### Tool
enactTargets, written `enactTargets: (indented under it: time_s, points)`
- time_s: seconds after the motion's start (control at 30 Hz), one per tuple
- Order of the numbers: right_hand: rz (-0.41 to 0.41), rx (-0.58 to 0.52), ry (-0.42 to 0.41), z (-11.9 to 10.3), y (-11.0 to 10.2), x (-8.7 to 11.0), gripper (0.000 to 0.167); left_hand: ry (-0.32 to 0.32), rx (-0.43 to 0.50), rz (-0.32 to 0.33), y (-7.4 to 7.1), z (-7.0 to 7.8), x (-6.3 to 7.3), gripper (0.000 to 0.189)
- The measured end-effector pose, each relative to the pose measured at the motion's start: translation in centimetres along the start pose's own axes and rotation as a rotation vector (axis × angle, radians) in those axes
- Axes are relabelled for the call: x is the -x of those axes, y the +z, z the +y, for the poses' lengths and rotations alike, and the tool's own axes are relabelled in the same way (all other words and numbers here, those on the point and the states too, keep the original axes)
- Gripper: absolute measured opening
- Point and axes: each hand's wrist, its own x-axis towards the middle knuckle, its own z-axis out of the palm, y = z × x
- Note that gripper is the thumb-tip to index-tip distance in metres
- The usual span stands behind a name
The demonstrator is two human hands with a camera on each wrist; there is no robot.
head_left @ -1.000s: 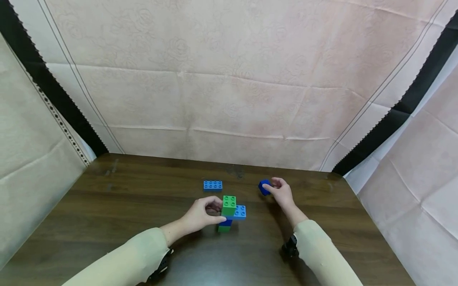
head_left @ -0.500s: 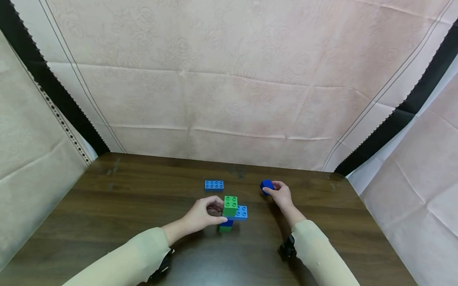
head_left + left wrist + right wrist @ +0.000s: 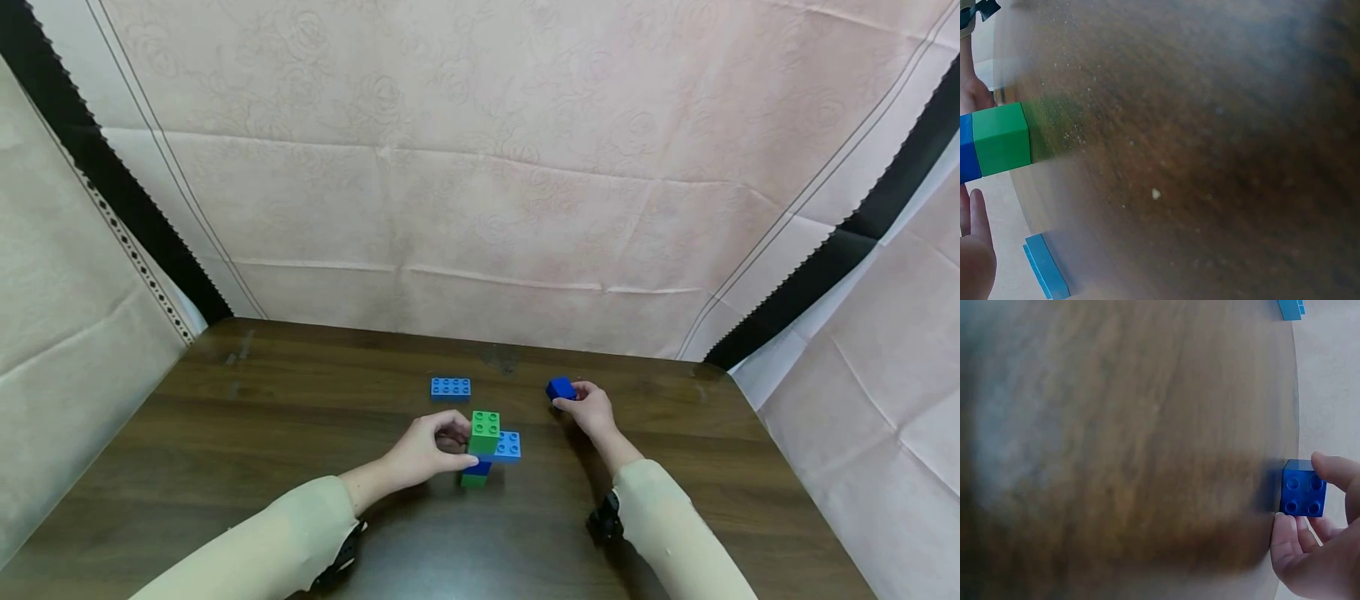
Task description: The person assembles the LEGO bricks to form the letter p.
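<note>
One upright stack (image 3: pixel 483 439) is standing on the desk (image 3: pixel 300 517), approx. mid L-R: from the bottom up it's running green base brick (image 3: pixel 474 481), dk-blue layer (image 3: pixel 477 468), lt-blue plank brick (image 3: pixel 508 447) jutting out R, then green top brick (image 3: pixel 485 422) showing 4 studs. L hand (image 3: pixel 420 450) is coming in from the near L, its grip curling round the stack's L side, thumb lying in front at abt. the blue levels, fingers sitting behind. R hand (image 3: pixel 594 410) is holding a loose dk-blue brick (image 3: pixel 561 388), far R of the stack & well apart from it; its grip is pinching the brick btwn thumb & fingers, w/ 4 studs facing the R wrist cam. Can't tell if that brick's underside is touching the desk. Spare lt-blue brick (image 3: pixel 450 389) is lying flat, studs up, a bit far & L of the stack, nothing touching it. Pale sleeves (image 3: pixel 262 546) are covering both forearms, & a blk wrist device (image 3: pixel 604 518) is showing at the R cuff. Patterned cloth (image 3: pixel 450 208) is hanging behind the desk's far edge, w/ a blk band (image 3: pixel 112 175) slanting down on its L.
</note>
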Motion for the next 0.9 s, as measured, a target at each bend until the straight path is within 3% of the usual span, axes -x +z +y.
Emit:
enactTargets:
  time_s: [0.17, 0.3, 0.6, 0.9]
  points:
    - [0.014, -0.028, 0.009, -0.1, -0.1, 0.0, 0.044, 0.003, 0.005, -0.002, 0.0, 0.1, 0.0, 0.027]
    - [0.007, -0.149, 0.024, -0.3, -0.4, 0.2, 0.041, 0.002, 0.008, -0.005, -0.2, 0.4, 0.1, 0.027]
    - [0.02, -0.241, -0.046, -0.7, -0.9, 1.0, 0.034, 0.013, 0.005, -0.009, -0.2, 0.6, 0.2, 0.027]
    - [-0.109, -0.433, -0.101, -1.6, -1.6, 2.0, 0.042, -0.006, -0.014, 0.0, 0.3, -2.6, -0.9, 0.029]
